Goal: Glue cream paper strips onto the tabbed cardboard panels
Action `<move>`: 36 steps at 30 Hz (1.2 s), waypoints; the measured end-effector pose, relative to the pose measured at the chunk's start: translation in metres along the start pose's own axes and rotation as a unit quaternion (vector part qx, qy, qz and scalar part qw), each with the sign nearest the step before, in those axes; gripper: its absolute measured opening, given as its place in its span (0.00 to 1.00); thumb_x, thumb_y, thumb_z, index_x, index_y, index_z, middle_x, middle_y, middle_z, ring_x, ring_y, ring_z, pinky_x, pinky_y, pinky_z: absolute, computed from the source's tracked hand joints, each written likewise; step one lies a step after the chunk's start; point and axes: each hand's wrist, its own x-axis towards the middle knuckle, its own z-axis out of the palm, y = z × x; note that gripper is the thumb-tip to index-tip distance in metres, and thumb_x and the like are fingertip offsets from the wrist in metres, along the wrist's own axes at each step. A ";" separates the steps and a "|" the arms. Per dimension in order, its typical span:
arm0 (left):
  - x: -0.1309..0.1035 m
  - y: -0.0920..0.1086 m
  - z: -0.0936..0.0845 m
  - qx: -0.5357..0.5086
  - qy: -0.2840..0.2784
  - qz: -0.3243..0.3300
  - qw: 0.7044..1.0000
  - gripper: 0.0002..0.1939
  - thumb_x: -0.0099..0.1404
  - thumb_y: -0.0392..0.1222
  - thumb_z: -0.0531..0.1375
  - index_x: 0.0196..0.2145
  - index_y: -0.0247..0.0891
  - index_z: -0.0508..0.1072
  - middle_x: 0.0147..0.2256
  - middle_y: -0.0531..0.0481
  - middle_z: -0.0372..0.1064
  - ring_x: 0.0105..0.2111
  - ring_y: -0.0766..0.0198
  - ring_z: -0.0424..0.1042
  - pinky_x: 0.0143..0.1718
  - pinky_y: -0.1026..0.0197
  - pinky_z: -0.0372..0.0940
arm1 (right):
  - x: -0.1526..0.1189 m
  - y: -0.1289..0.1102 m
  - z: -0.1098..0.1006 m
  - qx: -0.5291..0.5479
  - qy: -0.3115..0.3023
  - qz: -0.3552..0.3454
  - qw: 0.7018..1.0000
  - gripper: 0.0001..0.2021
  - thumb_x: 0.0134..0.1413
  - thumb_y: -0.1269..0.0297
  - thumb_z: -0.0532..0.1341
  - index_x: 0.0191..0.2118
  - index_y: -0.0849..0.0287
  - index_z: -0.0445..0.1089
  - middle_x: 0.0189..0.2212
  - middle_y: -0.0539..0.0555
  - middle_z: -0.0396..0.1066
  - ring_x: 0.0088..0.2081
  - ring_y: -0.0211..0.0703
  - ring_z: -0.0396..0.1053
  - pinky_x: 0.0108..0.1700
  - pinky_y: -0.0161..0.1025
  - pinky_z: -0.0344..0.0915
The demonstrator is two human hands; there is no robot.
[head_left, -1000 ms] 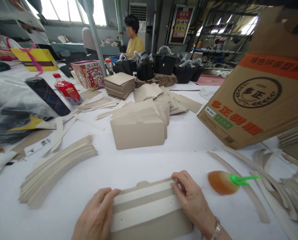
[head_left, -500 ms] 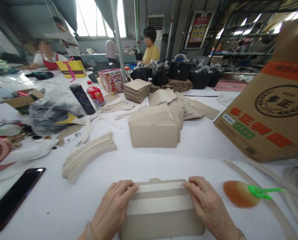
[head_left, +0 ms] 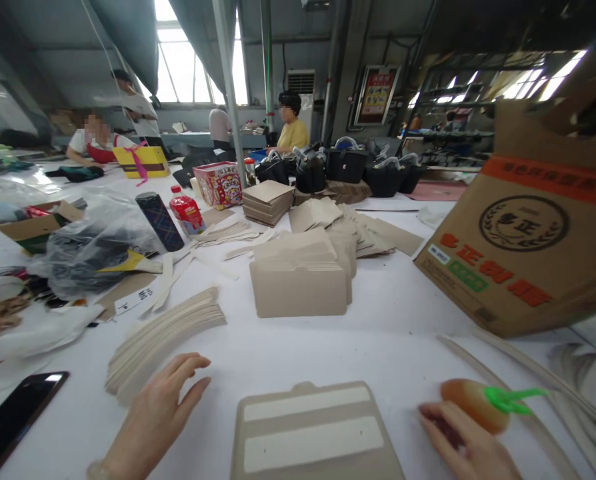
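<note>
Two pale strips (head_left: pixel 313 445) lie across a grey-beige panel (head_left: pixel 348 467), flat at the near edge of the worktop (head_left: pixel 288 347) between both hands. Left hand (head_left: pixel 158 407): thumb and fingers spread apart, beside a curved stack of strips (head_left: pixel 163 340). Right hand (head_left: pixel 465 440): fingers curled by an amber bottle (head_left: pixel 473 403); whether they pinch anything, I cannot tell. A phone (head_left: pixel 18 427) occupies the near left corner.

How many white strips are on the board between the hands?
2. On the board, a narrow strip lies farther away, a wide strip nearer. More may hide past the picture's bottom edge.
</note>
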 end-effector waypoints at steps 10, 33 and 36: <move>0.106 0.050 0.074 -0.295 -0.006 -0.108 0.949 0.38 0.53 0.50 0.60 0.58 0.30 0.56 0.62 0.29 0.49 0.60 0.45 0.55 0.58 0.45 0.54 | 0.145 -0.094 0.086 0.120 0.077 -0.068 0.988 0.22 0.47 0.64 0.59 0.51 0.63 0.66 0.42 0.59 0.69 0.32 0.43 0.69 0.40 0.44 0.68; 0.097 0.066 0.077 -0.337 0.046 -0.169 0.925 0.33 0.52 0.54 0.62 0.52 0.33 0.64 0.43 0.41 0.72 0.44 0.51 0.71 0.46 0.51 0.66 | 0.125 -0.124 0.084 0.363 0.039 0.056 0.929 0.09 0.57 0.61 0.61 0.35 0.63 0.67 0.26 0.48 0.68 0.25 0.35 0.67 0.28 0.34 0.66; 0.092 0.069 0.056 -0.358 -0.003 -0.172 0.918 0.25 0.53 0.56 0.62 0.42 0.34 0.72 0.38 0.44 0.74 0.40 0.53 0.72 0.36 0.57 0.69 | 0.119 -0.124 0.067 0.397 0.004 0.084 0.914 0.12 0.55 0.58 0.63 0.31 0.63 0.67 0.23 0.46 0.67 0.21 0.33 0.64 0.22 0.31 0.61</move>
